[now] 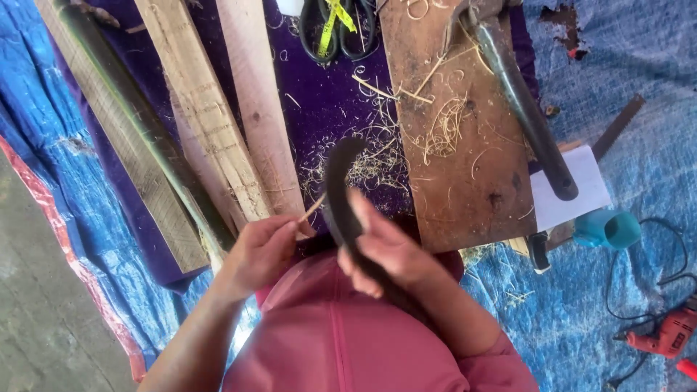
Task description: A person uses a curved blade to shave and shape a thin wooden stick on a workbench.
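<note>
Between hands (319, 250): curved knife (340, 190), stick (312, 209).

The curved blade (340, 190) in the right hand (385, 250) looks like dark, matt metal, and the thin sliver (312, 209) pinched by the left hand (260, 250) is pale, bare wood. Rough, unpainted wooden planks (218, 116) lie on smooth purple cloth (327, 101). Pale, curly wood shavings (377, 156) litter a worn brown board (465, 167). The blue tarpaulin (624, 65) is woven plastic with a slight sheen.
</note>
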